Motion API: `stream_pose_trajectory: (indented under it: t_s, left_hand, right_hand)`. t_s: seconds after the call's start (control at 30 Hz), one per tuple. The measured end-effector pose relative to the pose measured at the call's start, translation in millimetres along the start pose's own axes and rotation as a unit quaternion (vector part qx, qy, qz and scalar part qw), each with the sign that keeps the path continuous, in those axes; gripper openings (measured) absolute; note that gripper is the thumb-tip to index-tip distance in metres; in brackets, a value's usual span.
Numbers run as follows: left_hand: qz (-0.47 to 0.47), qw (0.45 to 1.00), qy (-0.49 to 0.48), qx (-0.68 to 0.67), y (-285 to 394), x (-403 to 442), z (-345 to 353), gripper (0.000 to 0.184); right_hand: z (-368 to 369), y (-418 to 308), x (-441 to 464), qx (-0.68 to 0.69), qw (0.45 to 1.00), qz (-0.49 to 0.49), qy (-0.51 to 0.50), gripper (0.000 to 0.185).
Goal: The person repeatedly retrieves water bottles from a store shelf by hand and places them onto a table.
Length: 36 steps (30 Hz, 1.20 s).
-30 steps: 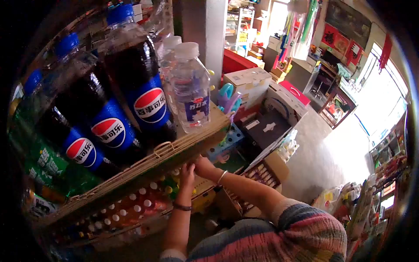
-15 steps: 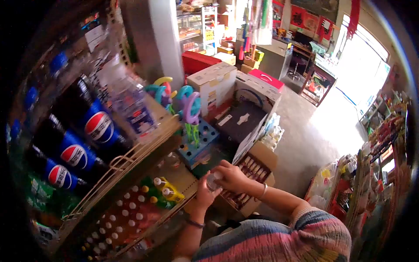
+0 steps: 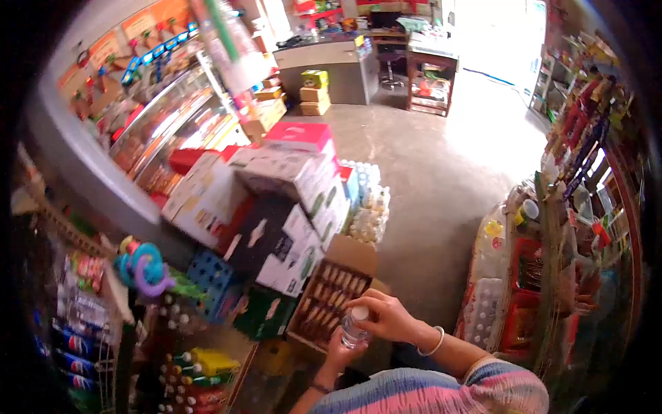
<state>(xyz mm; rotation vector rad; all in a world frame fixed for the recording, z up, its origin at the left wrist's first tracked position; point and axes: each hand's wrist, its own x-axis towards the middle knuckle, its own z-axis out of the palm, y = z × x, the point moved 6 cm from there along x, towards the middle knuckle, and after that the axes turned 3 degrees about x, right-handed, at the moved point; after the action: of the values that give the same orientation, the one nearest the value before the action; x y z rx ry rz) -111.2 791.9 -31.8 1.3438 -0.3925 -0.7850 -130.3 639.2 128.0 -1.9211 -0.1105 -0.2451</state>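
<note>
At six o'clock my left hand (image 3: 341, 352) holds a bottle (image 3: 354, 336), right hand (image 3: 387, 316) its cap (image 3: 360, 313): apparently cap work, next needing steadiness.

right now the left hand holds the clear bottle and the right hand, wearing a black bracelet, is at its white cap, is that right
Not quite: the bracelet on the right hand's wrist is white, not black, as the head view shows. The left hand does hold the clear bottle, with the right at its white cap.
</note>
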Motion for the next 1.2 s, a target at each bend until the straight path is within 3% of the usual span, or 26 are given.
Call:
stream_pose_trajectory:
  t_s: [0.07, 0.23, 0.3, 0.4, 0.53, 0.63, 0.77, 0.8, 0.87, 1.0, 1.1, 1.13, 1.2]
  left_hand:
    - [-0.005, 0.999, -0.028, 0.022, -21, 34, 38, 0.064]
    - [-0.023, 0.987, -0.122, 0.100, -29, 115, 140, 0.059]
    - [-0.038, 0.982, -0.143, 0.120, -22, 142, 171, 0.059]
    - [-0.088, 0.973, -0.179, 0.116, -33, 183, 194, 0.057]
    - [-0.138, 0.971, -0.179, 0.080, -28, 245, 223, 0.056]
    - [-0.136, 0.972, -0.186, 0.036, -24, 300, 239, 0.055]
    - [-0.032, 0.967, -0.209, 0.141, -27, 405, 240, 0.059]
    - [-0.072, 0.967, -0.224, 0.100, -10, 432, 249, 0.059]
    - [-0.166, 0.954, -0.247, 0.018, 30, 467, 268, 0.060]
    - [-0.090, 0.952, -0.292, 0.025, 48, 576, 288, 0.058]
    - [-0.116, 0.938, -0.326, 0.016, 59, 638, 309, 0.057]
    - [-0.082, 0.934, -0.332, 0.102, 66, 659, 317, 0.058]
    - [-0.051, 0.931, -0.345, 0.110, 68, 702, 335, 0.059]
  right_hand:
    - [-51, 16, -21, 0.002, 0.998, 0.040, 0.041, 0.039]
    - [-171, 41, -59, -0.064, 0.979, 0.029, 0.189, 0.048]
    - [-206, 56, -72, -0.154, 0.956, 0.005, 0.251, 0.048]
    - [-233, 96, -84, -0.136, 0.949, 0.045, 0.282, 0.056]
    - [-260, 146, -69, -0.053, 0.959, 0.097, 0.262, 0.069]
    - [-288, 186, -41, -0.059, 0.960, 0.115, 0.250, 0.067]
    - [-341, 234, 21, 0.007, 0.962, 0.163, 0.218, 0.056]
    - [-355, 250, 37, -0.003, 0.964, 0.134, 0.229, 0.054]
    - [-394, 253, 78, -0.023, 0.959, 0.169, 0.225, 0.054]
    - [-468, 283, 138, -0.069, 0.962, 0.147, 0.221, 0.054]
    - [-514, 304, 167, -0.079, 0.951, 0.152, 0.256, 0.055]
    - [-529, 313, 173, -0.084, 0.947, 0.157, 0.267, 0.055]
    - [-562, 333, 186, -0.084, 0.942, 0.162, 0.282, 0.055]
